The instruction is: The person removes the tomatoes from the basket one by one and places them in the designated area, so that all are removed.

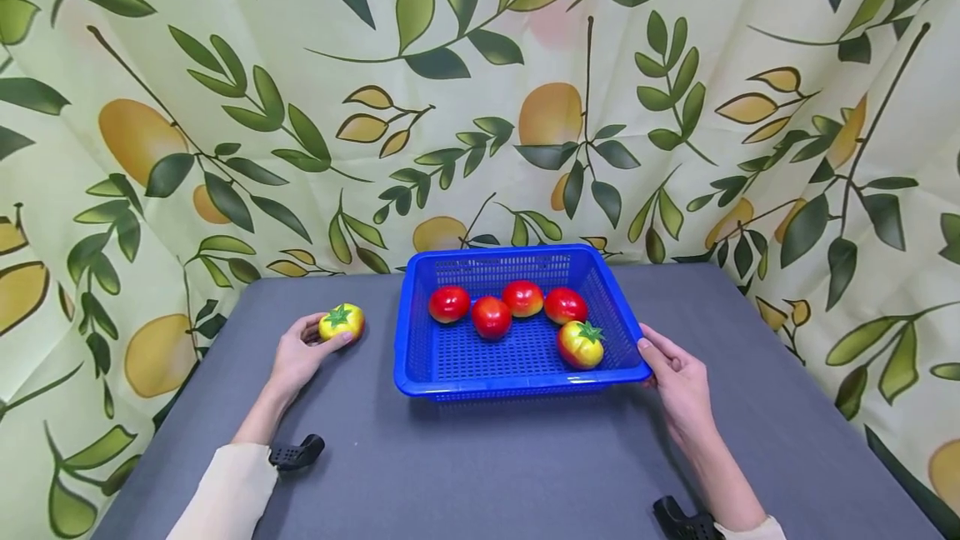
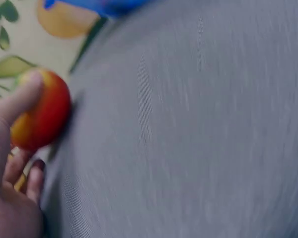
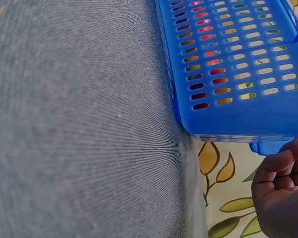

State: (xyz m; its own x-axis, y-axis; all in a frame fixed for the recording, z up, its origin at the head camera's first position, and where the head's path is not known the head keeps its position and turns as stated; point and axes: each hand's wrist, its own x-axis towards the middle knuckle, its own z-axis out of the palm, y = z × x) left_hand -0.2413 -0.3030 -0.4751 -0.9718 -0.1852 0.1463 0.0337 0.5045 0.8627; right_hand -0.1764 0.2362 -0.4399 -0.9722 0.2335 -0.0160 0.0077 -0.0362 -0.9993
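Note:
My left hand (image 1: 296,361) grips a yellow-and-red toy tomato (image 1: 351,330) with a green leafy top, left of the blue basket. In the left wrist view the thumb lies over this tomato (image 2: 54,109), with other fingers beneath it. My right hand (image 1: 682,398) pinches the rim of the blue plastic basket (image 1: 517,384) at its front right corner. Several red tomatoes (image 1: 491,319) lie inside, along with a yellow-red tomato (image 1: 579,347) with a green top near the right front. In the right wrist view the fingers curl at the edge of the slotted basket (image 3: 248,116).
A grey cloth-covered table (image 1: 480,473) lies under everything. Behind it and along both sides hangs a curtain (image 1: 465,107) printed with leaves and orange fruit. The basket stands close to the table's back edge. Black straps (image 1: 298,452) sit on both wrists.

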